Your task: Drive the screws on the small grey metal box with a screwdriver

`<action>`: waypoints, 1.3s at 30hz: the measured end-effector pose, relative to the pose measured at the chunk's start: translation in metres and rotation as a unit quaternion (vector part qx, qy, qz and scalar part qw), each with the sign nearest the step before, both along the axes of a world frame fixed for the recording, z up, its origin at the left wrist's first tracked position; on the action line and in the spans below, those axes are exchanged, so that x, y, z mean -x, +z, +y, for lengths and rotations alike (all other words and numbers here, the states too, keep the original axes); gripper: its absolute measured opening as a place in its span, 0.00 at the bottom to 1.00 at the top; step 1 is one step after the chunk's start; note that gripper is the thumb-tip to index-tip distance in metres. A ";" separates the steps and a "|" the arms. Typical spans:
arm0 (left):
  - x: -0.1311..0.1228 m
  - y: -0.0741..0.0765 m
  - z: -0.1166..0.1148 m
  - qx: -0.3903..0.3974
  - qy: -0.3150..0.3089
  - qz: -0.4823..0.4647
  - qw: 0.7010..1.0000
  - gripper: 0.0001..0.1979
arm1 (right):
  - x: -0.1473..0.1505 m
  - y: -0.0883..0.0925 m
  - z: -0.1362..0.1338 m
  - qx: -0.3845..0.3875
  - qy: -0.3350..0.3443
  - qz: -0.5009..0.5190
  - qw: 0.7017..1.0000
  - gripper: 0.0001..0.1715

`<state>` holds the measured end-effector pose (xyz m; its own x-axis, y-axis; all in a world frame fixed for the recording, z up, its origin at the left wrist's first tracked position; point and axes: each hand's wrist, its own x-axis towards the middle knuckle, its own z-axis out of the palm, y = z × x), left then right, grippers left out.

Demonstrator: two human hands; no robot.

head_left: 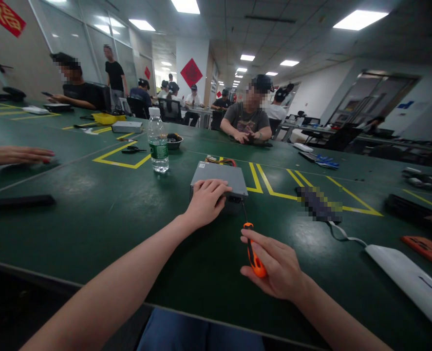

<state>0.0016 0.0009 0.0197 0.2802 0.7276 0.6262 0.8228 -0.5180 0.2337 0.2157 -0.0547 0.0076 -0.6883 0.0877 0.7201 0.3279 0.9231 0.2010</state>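
A grey metal computer power supply unit [221, 173] lies on the green table, with colored cables [221, 161] bunched at its far side. My left hand [206, 202] is laid over its near left part and holds it, fingers curled across the top. In my right hand [277, 263] is a screwdriver [253, 258] with an orange and black handle. Its thin shaft points away from me, up to the near right corner of the unit. Whether the tip sits in a screw is too small to tell.
A water bottle [159, 141] stands left of the unit, a small bowl [174, 141] behind it. To the right lie a blurred-out phone [318, 202], a white power bank [409, 282] and an orange phone case [427, 251]. Another person's hand [18, 156] is at left; a co-worker [247, 114] sits opposite.
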 end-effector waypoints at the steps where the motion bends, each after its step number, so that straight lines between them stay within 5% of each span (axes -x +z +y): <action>1: 0.000 0.000 0.000 0.000 0.001 0.000 1.000 0.13 | -0.001 -0.001 0.000 0.009 0.007 0.009 1.000 0.17; 13: 0.000 -0.003 0.002 -0.004 0.004 0.003 1.000 0.13 | 0.012 -0.005 0.002 0.008 0.051 -0.031 0.998 0.16; 39: 0.000 -0.003 0.002 -0.007 -0.002 -0.003 1.000 0.13 | 0.017 -0.005 0.003 0.021 0.027 -0.031 0.999 0.17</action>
